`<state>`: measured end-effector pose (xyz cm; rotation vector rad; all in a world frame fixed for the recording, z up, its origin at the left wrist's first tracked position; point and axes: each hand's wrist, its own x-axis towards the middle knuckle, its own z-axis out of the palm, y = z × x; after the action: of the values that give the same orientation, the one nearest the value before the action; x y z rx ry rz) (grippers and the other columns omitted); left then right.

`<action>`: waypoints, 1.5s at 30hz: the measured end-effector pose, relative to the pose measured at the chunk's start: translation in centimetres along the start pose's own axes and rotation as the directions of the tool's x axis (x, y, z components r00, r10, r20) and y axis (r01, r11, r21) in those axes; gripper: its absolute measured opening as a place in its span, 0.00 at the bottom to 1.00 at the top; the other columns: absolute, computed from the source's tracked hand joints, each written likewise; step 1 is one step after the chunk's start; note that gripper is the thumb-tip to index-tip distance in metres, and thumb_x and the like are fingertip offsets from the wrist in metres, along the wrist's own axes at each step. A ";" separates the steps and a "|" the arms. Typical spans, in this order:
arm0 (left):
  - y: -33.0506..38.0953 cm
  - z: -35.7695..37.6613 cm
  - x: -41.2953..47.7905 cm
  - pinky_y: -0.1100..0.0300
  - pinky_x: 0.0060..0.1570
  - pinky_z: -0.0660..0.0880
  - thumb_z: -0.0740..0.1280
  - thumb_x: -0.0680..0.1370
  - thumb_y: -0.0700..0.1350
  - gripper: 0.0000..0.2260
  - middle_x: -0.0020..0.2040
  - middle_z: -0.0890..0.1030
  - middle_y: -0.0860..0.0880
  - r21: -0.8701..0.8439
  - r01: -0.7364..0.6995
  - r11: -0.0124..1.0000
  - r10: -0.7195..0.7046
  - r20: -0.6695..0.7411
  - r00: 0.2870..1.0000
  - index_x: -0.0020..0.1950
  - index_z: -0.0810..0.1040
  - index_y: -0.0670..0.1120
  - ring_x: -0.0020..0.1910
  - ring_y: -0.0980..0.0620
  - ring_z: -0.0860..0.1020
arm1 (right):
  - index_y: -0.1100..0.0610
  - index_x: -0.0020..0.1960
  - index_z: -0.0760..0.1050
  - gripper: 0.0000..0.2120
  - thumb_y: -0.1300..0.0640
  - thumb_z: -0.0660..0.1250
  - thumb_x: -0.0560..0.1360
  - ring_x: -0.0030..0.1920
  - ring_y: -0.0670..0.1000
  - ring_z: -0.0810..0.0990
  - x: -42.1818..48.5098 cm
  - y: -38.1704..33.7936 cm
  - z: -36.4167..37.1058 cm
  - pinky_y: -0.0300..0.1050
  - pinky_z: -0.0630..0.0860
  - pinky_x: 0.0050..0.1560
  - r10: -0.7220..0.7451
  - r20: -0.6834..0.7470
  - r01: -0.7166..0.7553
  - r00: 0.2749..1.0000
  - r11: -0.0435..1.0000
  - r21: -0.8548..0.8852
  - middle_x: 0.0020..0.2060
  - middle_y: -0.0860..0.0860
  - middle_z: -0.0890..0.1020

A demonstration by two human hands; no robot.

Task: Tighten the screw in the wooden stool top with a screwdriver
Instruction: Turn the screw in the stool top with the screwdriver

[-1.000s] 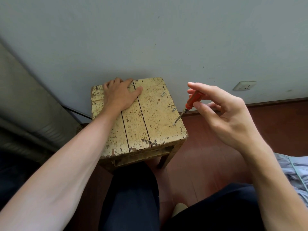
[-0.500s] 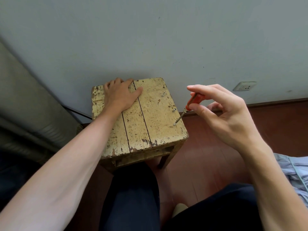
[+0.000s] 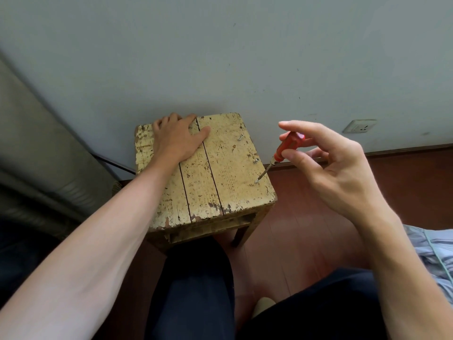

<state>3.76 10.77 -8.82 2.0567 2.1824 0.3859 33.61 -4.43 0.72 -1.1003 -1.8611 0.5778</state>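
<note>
The turning step is in hand: the screwdriver (image 3: 282,152) leans from right of centre down and left, its tip on the screw (image 3: 257,182) near the right edge of the stool (image 3: 230,175), which stands mid-frame against the wall (image 3: 220,57). The right hand (image 3: 343,175) pinches the orange handle lightly between the thumb (image 3: 293,155) and the fingers behind it, while the index finger (image 3: 301,127) is lifted straight over the handle's end. The left hand (image 3: 175,139) lies palm down on the far left corner of the top with the thumb spread across the boards; its fingertips go past the far edge and cannot be seen. It looks to be steadying the stool. The screw head seems to stand a little proud of the wood, so the tightening is probably unfinished, though the head is too small to judge well. Two more screws (image 3: 256,160) sit farther up the same board. The next move likely calls for rolling the handle clockwise between thumb and fingers while pushing down along the shaft, so that the tip stays in the slot; with the tool this tilted, a slip off the head seems the main risk.
</note>
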 end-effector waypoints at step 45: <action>-0.3 0.4 0.2 0.45 0.71 0.59 0.51 0.76 0.76 0.36 0.70 0.73 0.45 0.005 0.001 1.000 -0.001 -0.012 1.000 0.77 0.68 0.58 0.71 0.42 0.68 | 0.47 0.74 0.79 0.23 0.66 0.73 0.82 0.56 0.48 0.87 -0.3 -0.5 -0.4 0.41 0.82 0.53 -0.018 0.067 0.019 0.998 1.000 -0.011 0.62 0.44 0.84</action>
<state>3.59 10.97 -9.23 2.0609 2.1932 0.3936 33.79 -5.00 1.12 -1.0819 -1.9320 0.6009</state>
